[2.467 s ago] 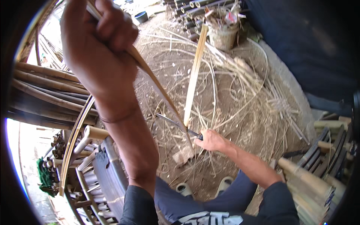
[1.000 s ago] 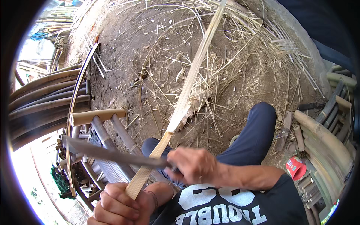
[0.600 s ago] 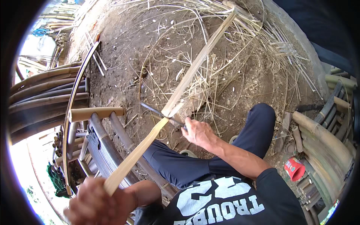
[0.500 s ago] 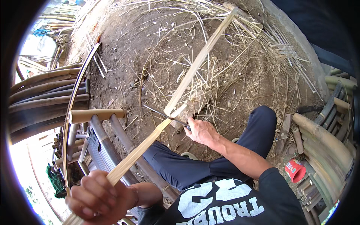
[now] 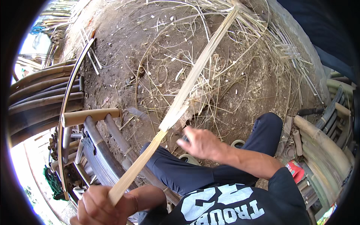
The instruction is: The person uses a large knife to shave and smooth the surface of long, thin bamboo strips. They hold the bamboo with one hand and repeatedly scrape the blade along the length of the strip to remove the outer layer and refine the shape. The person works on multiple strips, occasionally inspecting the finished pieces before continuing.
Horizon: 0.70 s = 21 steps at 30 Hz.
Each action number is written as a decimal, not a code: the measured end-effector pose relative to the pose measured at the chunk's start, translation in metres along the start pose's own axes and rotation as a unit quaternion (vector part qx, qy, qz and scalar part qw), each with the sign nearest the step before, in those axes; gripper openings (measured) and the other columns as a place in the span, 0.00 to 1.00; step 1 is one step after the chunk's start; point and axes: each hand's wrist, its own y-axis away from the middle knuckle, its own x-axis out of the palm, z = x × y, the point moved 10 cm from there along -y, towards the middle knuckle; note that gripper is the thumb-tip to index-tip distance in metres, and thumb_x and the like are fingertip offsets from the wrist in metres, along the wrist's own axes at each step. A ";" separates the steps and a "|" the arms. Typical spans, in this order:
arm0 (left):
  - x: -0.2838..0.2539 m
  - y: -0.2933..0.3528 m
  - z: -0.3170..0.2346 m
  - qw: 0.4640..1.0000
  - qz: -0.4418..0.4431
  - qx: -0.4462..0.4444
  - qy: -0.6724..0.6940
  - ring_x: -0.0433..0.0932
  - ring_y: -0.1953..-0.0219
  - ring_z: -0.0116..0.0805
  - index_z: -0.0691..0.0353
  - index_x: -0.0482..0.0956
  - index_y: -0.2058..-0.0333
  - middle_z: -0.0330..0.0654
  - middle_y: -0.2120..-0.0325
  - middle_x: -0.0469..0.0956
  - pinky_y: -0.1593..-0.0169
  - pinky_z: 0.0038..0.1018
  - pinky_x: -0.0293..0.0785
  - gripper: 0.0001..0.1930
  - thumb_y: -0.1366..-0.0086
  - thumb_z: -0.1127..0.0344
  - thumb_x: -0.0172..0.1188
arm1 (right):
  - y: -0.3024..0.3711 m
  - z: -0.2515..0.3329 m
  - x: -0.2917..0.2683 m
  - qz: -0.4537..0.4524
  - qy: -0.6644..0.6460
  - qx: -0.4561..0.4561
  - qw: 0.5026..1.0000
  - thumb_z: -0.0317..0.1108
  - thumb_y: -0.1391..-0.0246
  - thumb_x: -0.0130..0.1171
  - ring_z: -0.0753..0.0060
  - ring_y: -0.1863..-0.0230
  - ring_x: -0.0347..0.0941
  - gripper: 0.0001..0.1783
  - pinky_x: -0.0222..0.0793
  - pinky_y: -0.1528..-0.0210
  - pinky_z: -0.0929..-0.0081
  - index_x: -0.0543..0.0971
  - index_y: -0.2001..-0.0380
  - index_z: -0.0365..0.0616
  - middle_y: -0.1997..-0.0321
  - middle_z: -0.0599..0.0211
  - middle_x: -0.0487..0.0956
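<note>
At lower left, my left hand (image 5: 99,206) is closed around a long, pale bamboo strip (image 5: 140,161). The strip slants up and away to the right, past my knees. Partway along it, near my left knee, is a split where a pale sliver (image 5: 176,118) stands out. My right hand (image 5: 204,144) is just right of that split, apart from the strip and slightly blurred. Its fingers are closed on a knife, of which only a bit of dark handle (image 5: 185,139) shows; the blade is smeared by motion.
A bamboo bench (image 5: 92,115) stands at my left, with a long curved strip (image 5: 69,90) leaning by it. Bamboo poles (image 5: 45,88) lie stacked beyond. Shavings and thin strips (image 5: 258,26) litter the dirt ahead. A red container (image 5: 295,171) and thick bamboo pieces (image 5: 322,146) are at my right.
My right hand has moved down and slightly toward me, and the knife blade has left the strip at the split. My left hand has shifted lower with the strip still in it.
</note>
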 end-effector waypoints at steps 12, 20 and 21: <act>0.002 -0.012 0.009 0.989 0.096 -0.047 0.097 0.66 0.86 0.16 0.50 0.73 0.81 0.26 0.87 0.69 0.80 0.16 0.59 0.18 0.36 0.48 0.58 | -0.023 -0.052 0.025 -0.103 -0.015 -0.133 0.986 0.40 0.38 0.52 0.75 0.91 0.64 0.14 0.63 0.92 0.77 0.71 0.66 0.38 0.87 0.69 0.70; -0.041 0.007 -0.057 0.854 -0.072 0.299 0.418 0.76 0.78 0.42 0.61 0.77 0.76 0.44 0.82 0.74 0.72 0.35 0.72 0.16 0.41 0.53 0.61 | -0.078 -0.193 0.054 0.065 0.049 0.143 0.986 0.48 0.36 0.50 0.84 0.91 0.53 0.20 0.50 0.94 0.80 0.68 0.71 0.41 0.87 0.77 0.64; -0.050 0.000 -0.069 0.711 -0.147 0.395 0.562 0.76 0.75 0.43 0.62 0.77 0.73 0.45 0.79 0.75 0.69 0.37 0.72 0.17 0.41 0.52 0.61 | -0.056 -0.190 0.073 0.096 -0.012 0.181 0.979 0.48 0.36 0.49 0.84 0.91 0.52 0.20 0.50 0.94 0.79 0.67 0.71 0.42 0.88 0.77 0.64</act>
